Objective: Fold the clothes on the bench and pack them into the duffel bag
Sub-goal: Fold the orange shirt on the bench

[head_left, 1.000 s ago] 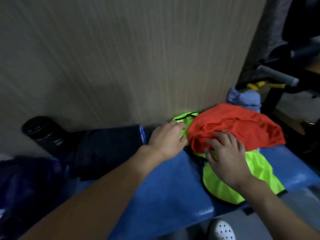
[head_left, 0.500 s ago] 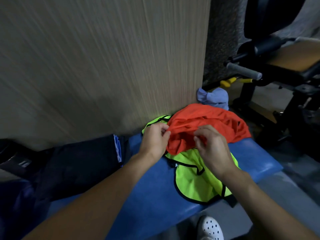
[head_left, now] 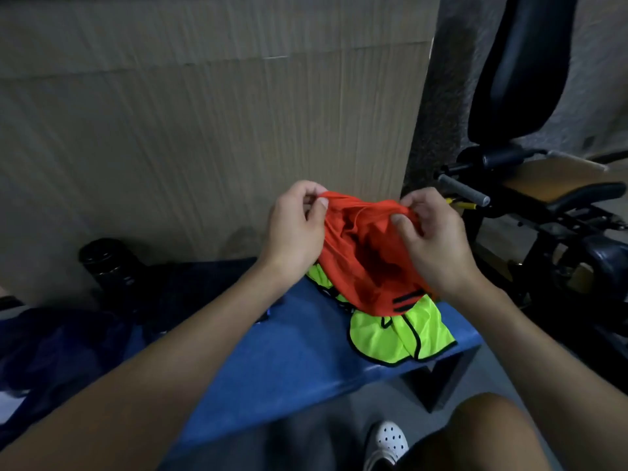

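Note:
An orange-red garment hangs lifted above the blue bench, held at its top edge. My left hand pinches its left corner and my right hand pinches its right corner. Beneath it a neon yellow-green garment with black trim lies crumpled at the bench's right end. A dark navy garment lies on the bench to the left. At the far left sits the dark blue duffel bag, only partly visible.
A black cylindrical bottle stands against the wood-grain wall panel behind the bench. Black gym equipment with a padded seat stands on the right. My white perforated shoe rests on the grey floor below the bench.
Both hands gripped the orange-red garment and raised it off the neon garment. The hands have spread apart along its top edge. The view has tilted up and to the right.

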`<action>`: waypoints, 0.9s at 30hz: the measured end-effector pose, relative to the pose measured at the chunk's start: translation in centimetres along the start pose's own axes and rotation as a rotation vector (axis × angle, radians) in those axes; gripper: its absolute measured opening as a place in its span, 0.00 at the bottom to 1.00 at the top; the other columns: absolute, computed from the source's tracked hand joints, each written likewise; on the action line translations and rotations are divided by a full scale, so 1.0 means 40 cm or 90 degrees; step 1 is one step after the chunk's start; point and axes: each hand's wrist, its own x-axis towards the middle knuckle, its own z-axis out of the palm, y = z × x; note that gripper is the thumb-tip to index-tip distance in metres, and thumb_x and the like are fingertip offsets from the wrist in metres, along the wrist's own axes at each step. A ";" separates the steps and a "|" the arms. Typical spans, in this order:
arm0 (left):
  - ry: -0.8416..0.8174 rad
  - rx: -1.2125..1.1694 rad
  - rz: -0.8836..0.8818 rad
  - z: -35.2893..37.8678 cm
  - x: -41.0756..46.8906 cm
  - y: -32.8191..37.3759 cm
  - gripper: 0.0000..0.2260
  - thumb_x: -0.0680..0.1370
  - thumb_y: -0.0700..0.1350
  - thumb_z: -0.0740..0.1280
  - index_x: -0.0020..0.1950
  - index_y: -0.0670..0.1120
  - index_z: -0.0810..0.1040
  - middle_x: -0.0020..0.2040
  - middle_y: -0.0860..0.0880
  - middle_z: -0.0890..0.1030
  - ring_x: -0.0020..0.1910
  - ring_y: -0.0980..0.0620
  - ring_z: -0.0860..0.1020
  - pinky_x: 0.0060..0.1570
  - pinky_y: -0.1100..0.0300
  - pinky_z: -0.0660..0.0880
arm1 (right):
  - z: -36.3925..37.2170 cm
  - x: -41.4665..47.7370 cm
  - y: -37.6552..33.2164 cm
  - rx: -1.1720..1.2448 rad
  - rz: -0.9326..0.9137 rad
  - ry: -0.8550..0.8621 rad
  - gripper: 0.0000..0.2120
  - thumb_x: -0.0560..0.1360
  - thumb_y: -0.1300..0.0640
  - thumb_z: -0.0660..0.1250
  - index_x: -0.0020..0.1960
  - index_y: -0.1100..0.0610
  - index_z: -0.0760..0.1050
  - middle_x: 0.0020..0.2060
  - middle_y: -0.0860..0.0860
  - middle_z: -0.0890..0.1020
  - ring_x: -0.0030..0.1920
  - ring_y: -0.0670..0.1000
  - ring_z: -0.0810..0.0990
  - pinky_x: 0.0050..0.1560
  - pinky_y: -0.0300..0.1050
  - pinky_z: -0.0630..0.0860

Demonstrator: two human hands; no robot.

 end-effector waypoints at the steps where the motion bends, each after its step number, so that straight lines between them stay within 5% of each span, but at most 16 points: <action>1: 0.001 0.006 -0.004 -0.028 -0.014 0.012 0.11 0.81 0.37 0.64 0.45 0.53 0.76 0.41 0.56 0.80 0.40 0.55 0.79 0.45 0.59 0.75 | 0.001 -0.008 -0.023 0.025 0.013 -0.030 0.06 0.77 0.62 0.67 0.47 0.53 0.71 0.34 0.53 0.78 0.36 0.48 0.75 0.39 0.50 0.73; 7: -0.001 -0.028 -0.053 -0.190 -0.109 0.067 0.07 0.80 0.37 0.65 0.45 0.47 0.76 0.36 0.47 0.82 0.32 0.57 0.76 0.37 0.62 0.71 | 0.022 -0.055 -0.166 0.086 -0.023 -0.082 0.05 0.78 0.64 0.65 0.51 0.56 0.72 0.32 0.48 0.75 0.31 0.39 0.70 0.35 0.35 0.66; 11: -0.046 -0.018 -0.077 -0.284 -0.167 0.070 0.04 0.79 0.40 0.67 0.46 0.48 0.77 0.39 0.33 0.81 0.35 0.48 0.74 0.38 0.55 0.70 | 0.051 -0.085 -0.234 0.103 -0.041 -0.106 0.05 0.78 0.67 0.63 0.50 0.59 0.72 0.29 0.47 0.69 0.28 0.39 0.66 0.31 0.33 0.62; 16: -0.221 0.044 -0.082 -0.396 -0.209 0.095 0.12 0.76 0.34 0.71 0.52 0.49 0.76 0.41 0.43 0.81 0.37 0.50 0.78 0.40 0.58 0.75 | 0.056 -0.088 -0.289 0.182 0.009 -0.138 0.11 0.79 0.68 0.62 0.45 0.53 0.72 0.31 0.49 0.72 0.28 0.39 0.67 0.30 0.33 0.62; 21: -0.202 0.036 -0.113 -0.451 -0.226 0.130 0.06 0.81 0.37 0.66 0.49 0.42 0.82 0.44 0.42 0.86 0.39 0.52 0.80 0.43 0.59 0.77 | 0.047 -0.095 -0.339 0.231 0.080 -0.201 0.10 0.78 0.66 0.64 0.43 0.54 0.75 0.30 0.48 0.76 0.31 0.44 0.70 0.33 0.38 0.65; 24: -0.190 -0.032 -0.151 -0.461 -0.226 0.157 0.08 0.83 0.38 0.63 0.48 0.41 0.82 0.44 0.41 0.85 0.40 0.52 0.80 0.44 0.61 0.76 | 0.026 -0.094 -0.367 0.265 0.095 -0.253 0.05 0.76 0.55 0.68 0.43 0.55 0.78 0.32 0.47 0.78 0.34 0.44 0.73 0.37 0.38 0.68; 27: -0.198 -0.065 -0.153 -0.468 -0.232 0.170 0.10 0.83 0.38 0.62 0.47 0.42 0.82 0.40 0.48 0.84 0.37 0.56 0.80 0.42 0.65 0.76 | 0.018 -0.104 -0.383 0.175 0.081 -0.348 0.13 0.72 0.45 0.71 0.43 0.56 0.81 0.36 0.49 0.82 0.38 0.45 0.78 0.42 0.41 0.74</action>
